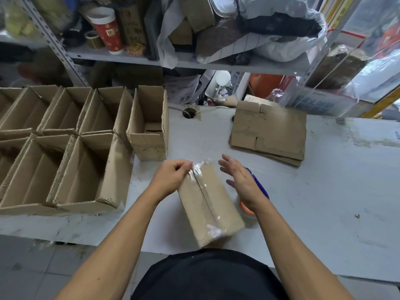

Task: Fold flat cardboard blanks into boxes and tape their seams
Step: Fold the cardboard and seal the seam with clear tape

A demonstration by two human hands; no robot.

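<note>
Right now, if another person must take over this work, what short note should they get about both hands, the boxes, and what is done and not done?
Left hand: its grip pinches the tape end at the far edge of the box in front of you.
Right hand: open, fingers straight, just beside the box, holding nothing.
Tape dispenser: on the table, under the right hand.
Done: tape runs along this box's middle seam; several open boxes stand on the left.
Left: press down the tape end, put the box with the others, then fold the flat blanks stacked at the far right.
</note>
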